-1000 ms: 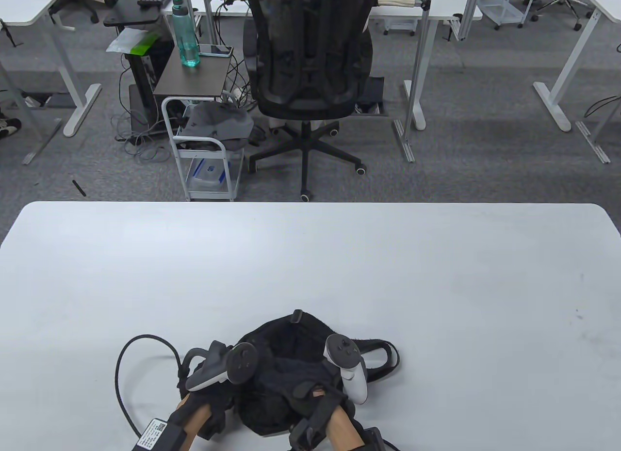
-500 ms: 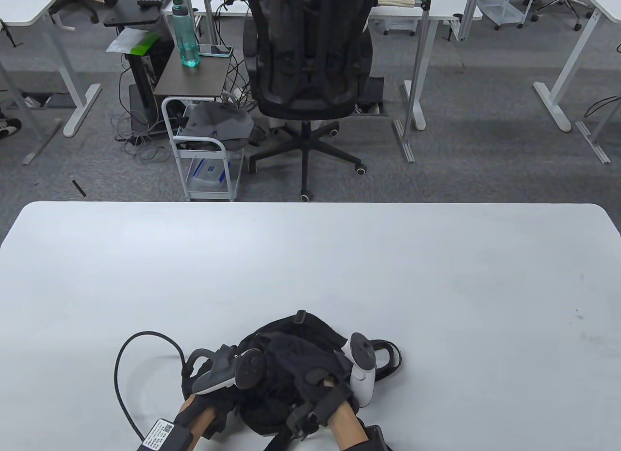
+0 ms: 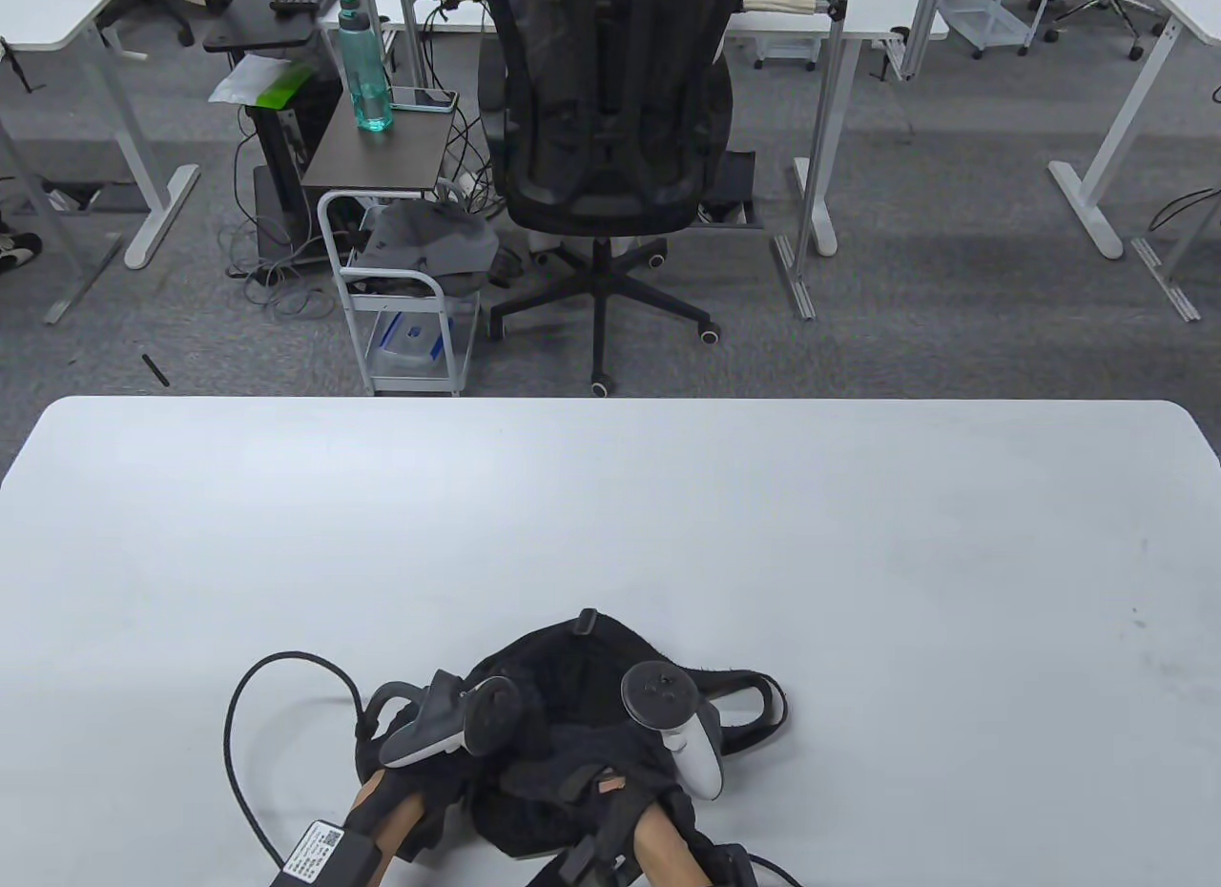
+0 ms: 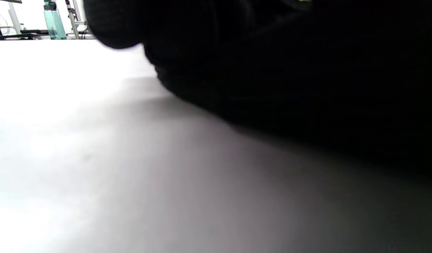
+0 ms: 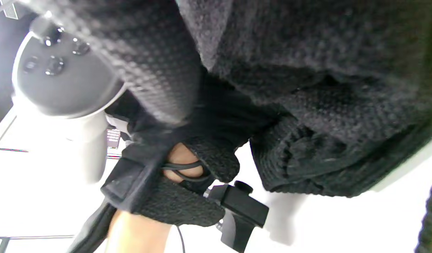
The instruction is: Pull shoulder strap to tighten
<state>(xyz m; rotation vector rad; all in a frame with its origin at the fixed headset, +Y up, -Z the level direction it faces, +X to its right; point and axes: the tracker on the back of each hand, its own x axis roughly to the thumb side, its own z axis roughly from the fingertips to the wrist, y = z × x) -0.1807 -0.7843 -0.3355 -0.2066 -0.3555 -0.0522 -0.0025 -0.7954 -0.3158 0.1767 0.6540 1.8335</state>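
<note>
Soft black fabric backpack (image 3: 563, 658) is worked by left hand (image 3: 420, 782) and right hand (image 3: 620, 782), grips unclear; strap still to be located and pulled.

My wrist cam: black knit fabric (image 5: 307, 70) fills upper frame. Left hand (image 5: 177, 175) in black glove beneath it, grey tracker (image 5: 61, 84) alongside, white table (image 5: 342, 225) below. Fingers hidden.

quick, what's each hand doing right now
Left hand: on the black bag, grip cannot be told.
Right hand: on the bag too, grip cannot be told.
</note>
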